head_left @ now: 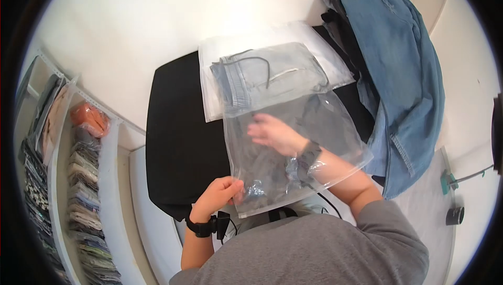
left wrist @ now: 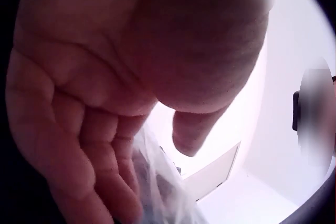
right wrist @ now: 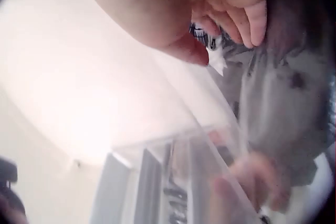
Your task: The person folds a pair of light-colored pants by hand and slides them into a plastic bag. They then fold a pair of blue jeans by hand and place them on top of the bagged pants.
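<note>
A large clear plastic bag [head_left: 293, 190] lies over the near side of the black table, its near edge toward the person. At its far end are folded light-blue denim pants [head_left: 283, 75] with an elastic waistband and a dark drawstring. My left hand [head_left: 217, 196] pinches the bag's near left edge; in the left wrist view its fingers [left wrist: 105, 150] curl beside the plastic. My right hand [head_left: 275, 134] reaches toward the pants with loosely bent fingers and nothing gripped. Plastic film gleams over its wrist, and the forearm crosses the bag's near edge. The right wrist view shows its fingers [right wrist: 239, 27] close to grey folds.
White plastic packaging [head_left: 209, 70] lies beneath the pants on the black table [head_left: 178, 127]. Blue jeans [head_left: 403, 70] drape in a pile at the right. Shelves with bagged, folded clothes [head_left: 84, 201] stand at the left; a white wall [head_left: 173, 12] rises behind.
</note>
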